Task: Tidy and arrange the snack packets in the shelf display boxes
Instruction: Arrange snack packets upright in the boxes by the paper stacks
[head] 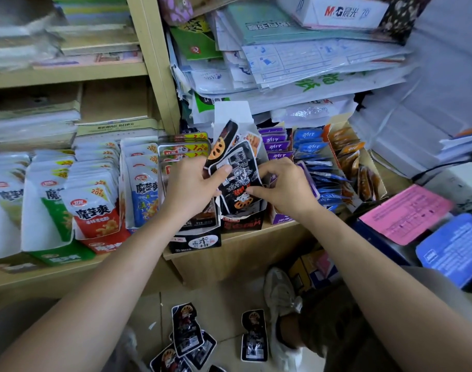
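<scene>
Left hand (189, 183) around black packets (241, 165)

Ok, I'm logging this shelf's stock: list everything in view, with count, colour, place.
held packets: several, black, over boxes
black boxes: two, black, mid-shelf
floor packets: several, black, floor
white packets: many, white, left boxes
purple packets: many, purple, right of black boxes
blue packets: many, blue, beside purple
orange packets: several, orange-brown, rightmost box
papers: many, mostly white, piled above
pink sheet: one, pink, far right
shoe: one, pale, floor
left hand: grips held packets
right hand: pinches held packets
</scene>
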